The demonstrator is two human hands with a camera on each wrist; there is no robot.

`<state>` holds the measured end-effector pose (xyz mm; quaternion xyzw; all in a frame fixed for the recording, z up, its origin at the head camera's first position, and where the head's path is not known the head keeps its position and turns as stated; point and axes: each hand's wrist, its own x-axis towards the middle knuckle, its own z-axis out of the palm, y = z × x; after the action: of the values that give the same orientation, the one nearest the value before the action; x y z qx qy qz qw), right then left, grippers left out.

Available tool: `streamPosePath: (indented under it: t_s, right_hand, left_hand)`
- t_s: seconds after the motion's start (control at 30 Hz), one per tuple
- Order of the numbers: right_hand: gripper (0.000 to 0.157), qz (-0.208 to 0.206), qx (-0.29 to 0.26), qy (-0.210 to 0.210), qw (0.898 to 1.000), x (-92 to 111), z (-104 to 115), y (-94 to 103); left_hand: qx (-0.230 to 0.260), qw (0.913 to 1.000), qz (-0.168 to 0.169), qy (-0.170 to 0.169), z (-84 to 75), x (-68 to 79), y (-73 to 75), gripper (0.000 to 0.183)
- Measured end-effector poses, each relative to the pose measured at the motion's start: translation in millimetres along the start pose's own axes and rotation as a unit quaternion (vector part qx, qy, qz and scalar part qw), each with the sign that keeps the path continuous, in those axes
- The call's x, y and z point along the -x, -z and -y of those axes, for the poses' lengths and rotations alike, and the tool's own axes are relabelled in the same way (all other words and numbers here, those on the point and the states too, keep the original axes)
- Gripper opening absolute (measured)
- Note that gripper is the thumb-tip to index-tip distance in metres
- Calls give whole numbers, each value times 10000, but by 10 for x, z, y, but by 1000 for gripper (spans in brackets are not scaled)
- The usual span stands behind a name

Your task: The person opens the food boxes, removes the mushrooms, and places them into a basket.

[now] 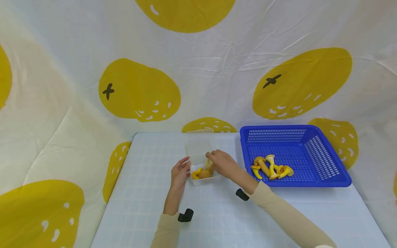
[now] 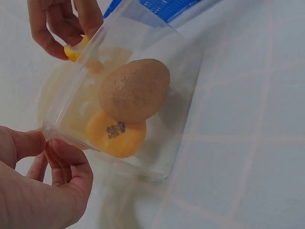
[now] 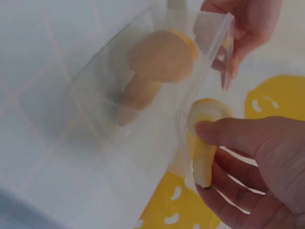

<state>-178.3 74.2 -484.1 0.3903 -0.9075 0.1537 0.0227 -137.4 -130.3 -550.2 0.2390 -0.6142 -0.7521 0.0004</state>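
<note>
A clear plastic box stands on the table in front of me, its hinged lid folded back. Inside lie a brown-capped mushroom and an orange-yellow mushroom with a dark mark on top, touching each other. My left hand pinches the box's rim at its left side between thumb and fingers. At the opposite side, my right hand holds a yellow mushroom with a pale cap between thumb and fingers, right by the rim.
To the right sits a blue perforated basket with several yellow and brown mushrooms near its front left. A white cloth with pale grid lines covers the table. Behind hangs a curtain with large yellow fruit prints.
</note>
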Motion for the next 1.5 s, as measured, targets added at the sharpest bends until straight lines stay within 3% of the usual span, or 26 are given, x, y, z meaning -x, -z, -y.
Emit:
streamPosePath:
  t_s: [0.13,0.37,0.73,1.03,1.3,1.5]
  right_hand:
    - [33,8,-813,-374,9960,64,-102,67]
    - [34,-198,-1867,-963,9775,202,-262,169]
    - [38,-1106,-2690,-1571,9438,479,-559,259]
    - [42,-1627,-2721,-2170,9232,731,-815,363]
    - [42,-1826,-2434,-2595,9165,1057,-1071,406]
    - [44,-1689,-2239,-2992,9120,1327,-1264,451]
  left_hand:
    - [31,10000,21,26,0,4,6,36]
    - [113,9999,32,-43,2,-6,16,37]
    - [67,10000,-35,-35,19,-44,28,37]
    - [56,10000,-21,10,21,-58,23,37]
    - [137,9999,22,1,15,-53,7,37]
    - [170,9997,106,106,-29,-40,28,38]
